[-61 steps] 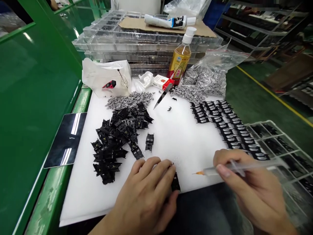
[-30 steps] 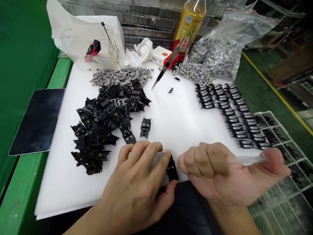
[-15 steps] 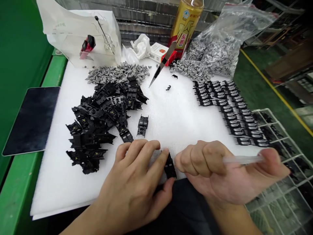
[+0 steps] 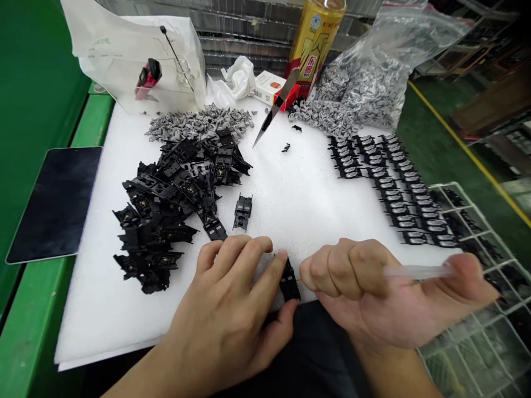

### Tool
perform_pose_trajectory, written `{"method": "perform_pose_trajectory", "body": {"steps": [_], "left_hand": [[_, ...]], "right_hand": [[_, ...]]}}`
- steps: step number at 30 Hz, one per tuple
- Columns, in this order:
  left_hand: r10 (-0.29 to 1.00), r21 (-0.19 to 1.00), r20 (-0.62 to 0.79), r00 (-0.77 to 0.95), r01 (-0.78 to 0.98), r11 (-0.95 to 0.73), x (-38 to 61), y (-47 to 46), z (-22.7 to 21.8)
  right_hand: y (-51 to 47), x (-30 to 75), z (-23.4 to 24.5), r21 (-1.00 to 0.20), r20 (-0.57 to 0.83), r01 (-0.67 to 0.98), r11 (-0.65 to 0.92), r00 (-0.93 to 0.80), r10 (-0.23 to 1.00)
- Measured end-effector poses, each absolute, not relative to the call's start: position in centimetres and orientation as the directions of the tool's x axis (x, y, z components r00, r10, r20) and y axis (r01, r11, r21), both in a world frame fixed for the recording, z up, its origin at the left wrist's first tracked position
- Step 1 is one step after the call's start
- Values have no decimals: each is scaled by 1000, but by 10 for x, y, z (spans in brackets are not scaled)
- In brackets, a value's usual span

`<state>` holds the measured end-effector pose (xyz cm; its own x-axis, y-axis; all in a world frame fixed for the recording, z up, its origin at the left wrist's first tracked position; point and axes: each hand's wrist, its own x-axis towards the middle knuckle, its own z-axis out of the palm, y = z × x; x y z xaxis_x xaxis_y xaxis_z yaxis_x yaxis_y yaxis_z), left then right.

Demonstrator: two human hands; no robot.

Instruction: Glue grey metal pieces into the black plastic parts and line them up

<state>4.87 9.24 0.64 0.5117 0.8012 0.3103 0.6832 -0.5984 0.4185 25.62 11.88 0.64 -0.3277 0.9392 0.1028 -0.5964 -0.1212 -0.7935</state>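
Note:
My left hand is shut on a black plastic part, pinching it between fingertips and thumb at the front of the white foam sheet. My right hand grips a transparent syringe in its fingers. The syringe's tip is hidden behind my fingers, close to the black part. A loose black part lies just beyond my left fingers, next to a heap of similar black parts. Neat rows of black parts with silver inserts stand to the right.
Grey metal clips lie heaped behind the black parts, and more fill a plastic bag. A craft knife rests there, near a yellow bottle. A wire rack sits at right; a dark tablet sits at left.
My right hand has moved left to the black part, turning the syringe so its tip points at it. The view has tilted down. My left hand keeps its hold.

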Motion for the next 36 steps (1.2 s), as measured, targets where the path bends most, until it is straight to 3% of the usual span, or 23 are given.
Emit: {"method": "perform_pose_trajectory", "body": {"steps": [31,36], "left_hand": [[798,408,308,518,686,-602,50,93,7],[800,407,315,511,688,-600,50,92,6]], "right_hand": [[112,257,9,-832,113,-551,-60,-275,955],[109,258,12,-885,-4,-434,-170,-357,934]]}}
